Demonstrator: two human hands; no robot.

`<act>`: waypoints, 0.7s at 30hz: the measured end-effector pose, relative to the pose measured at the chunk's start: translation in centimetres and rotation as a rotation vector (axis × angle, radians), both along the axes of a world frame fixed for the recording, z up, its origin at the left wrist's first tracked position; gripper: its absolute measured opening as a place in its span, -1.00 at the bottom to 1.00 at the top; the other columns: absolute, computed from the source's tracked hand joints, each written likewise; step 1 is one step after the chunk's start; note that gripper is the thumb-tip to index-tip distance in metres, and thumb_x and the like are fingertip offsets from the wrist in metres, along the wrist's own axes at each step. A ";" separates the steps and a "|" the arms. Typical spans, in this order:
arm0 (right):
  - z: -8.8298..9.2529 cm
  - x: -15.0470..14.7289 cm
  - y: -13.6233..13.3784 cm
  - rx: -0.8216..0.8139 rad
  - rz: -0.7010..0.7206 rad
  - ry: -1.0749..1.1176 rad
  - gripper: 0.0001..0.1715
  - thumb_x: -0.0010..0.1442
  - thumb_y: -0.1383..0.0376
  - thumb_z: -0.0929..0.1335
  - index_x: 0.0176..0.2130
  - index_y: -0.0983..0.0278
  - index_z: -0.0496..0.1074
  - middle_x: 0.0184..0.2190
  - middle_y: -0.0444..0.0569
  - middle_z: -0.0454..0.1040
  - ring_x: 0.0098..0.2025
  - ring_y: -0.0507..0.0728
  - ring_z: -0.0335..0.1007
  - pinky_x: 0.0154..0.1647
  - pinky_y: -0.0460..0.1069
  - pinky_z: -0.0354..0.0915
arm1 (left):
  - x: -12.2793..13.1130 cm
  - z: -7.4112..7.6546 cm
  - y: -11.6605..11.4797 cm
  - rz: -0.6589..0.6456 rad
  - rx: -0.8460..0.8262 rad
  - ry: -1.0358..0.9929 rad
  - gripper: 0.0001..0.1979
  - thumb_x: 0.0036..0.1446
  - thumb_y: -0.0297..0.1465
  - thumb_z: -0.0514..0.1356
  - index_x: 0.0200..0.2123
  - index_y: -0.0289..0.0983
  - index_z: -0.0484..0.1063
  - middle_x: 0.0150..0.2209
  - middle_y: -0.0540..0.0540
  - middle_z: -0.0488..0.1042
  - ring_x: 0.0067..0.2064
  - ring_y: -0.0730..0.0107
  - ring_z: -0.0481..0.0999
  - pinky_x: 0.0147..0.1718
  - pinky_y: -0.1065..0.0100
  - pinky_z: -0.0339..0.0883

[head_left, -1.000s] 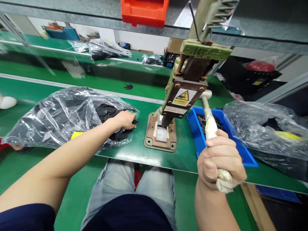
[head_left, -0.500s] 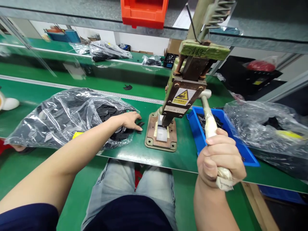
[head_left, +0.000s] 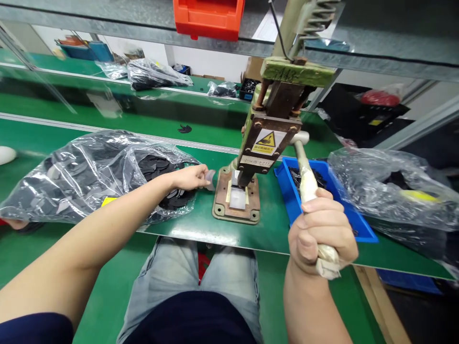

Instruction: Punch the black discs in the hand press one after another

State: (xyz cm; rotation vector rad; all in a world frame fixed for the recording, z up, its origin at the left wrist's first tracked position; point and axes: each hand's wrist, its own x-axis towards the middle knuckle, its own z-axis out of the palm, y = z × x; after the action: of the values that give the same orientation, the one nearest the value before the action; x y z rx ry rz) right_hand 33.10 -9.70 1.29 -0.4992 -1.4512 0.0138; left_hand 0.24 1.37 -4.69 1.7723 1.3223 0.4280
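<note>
My left hand [head_left: 193, 177] pinches a thin, flat piece [head_left: 211, 179], which looks grey and a little blurred, just left of the press base [head_left: 221, 191]. Under and behind that wrist lies a clear plastic bag [head_left: 89, 167], its open mouth showing many flat black pieces [head_left: 158, 167]. My right hand [head_left: 322, 234] is wrapped round the tape-covered lever [head_left: 307, 179] of the green hand press [head_left: 267, 124]. Below the press ram, a pale block [head_left: 237, 198] sits on the base.
A blue bin [head_left: 287, 191] with dark pieces stands right of the press, beside another clear bag [head_left: 390, 191]. An orange bin [head_left: 210, 19] hangs at the shelf above. One black piece [head_left: 184, 129] lies on the far green surface.
My left hand has picked up a flat piece at the bag's mouth and moved slightly toward the press base. My right hand keeps its grip on the lever. The view has shifted slightly.
</note>
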 end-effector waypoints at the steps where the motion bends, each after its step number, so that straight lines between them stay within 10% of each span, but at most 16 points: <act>1: 0.0 0.0 0.0 -0.002 0.003 -0.004 -0.67 0.14 0.17 0.46 -0.54 0.15 0.32 -0.59 -0.19 0.36 -0.35 0.14 0.44 0.12 0.39 0.40 | 0.4 0.0 -0.2 0.014 -0.054 -0.123 -0.63 0.07 -0.10 0.39 -0.24 -0.18 0.36 -0.43 -0.01 0.54 -0.39 0.27 0.56 -0.42 0.32 0.37; 8: 0.0 -0.1 -0.2 -0.013 0.003 0.005 -0.67 0.17 0.17 0.44 -0.53 0.15 0.31 -0.58 -0.21 0.35 -0.33 0.12 0.44 0.15 0.37 0.39 | 5.8 -0.2 -0.7 0.089 -0.205 -0.424 -0.61 0.07 -0.15 0.48 -0.37 -0.25 0.38 -0.53 -0.03 0.50 -0.53 0.41 0.49 -0.52 0.37 0.38; 21: -0.1 -0.2 -0.4 -0.034 -0.007 0.016 -0.66 0.22 0.13 0.44 -0.51 0.12 0.34 -0.57 -0.24 0.34 -0.31 0.10 0.44 0.15 0.36 0.40 | 9.6 -0.1 0.7 0.187 -0.325 -0.234 -0.67 0.04 -0.20 0.48 -0.36 -0.22 0.43 -0.65 0.07 0.39 -0.66 0.49 0.36 -0.66 0.45 0.21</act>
State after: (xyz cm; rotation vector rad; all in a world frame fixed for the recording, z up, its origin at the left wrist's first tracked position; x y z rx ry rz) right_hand 32.93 -10.09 1.18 -0.5308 -1.4354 0.0374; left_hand 9.84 2.04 -4.76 1.2970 1.3108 0.4770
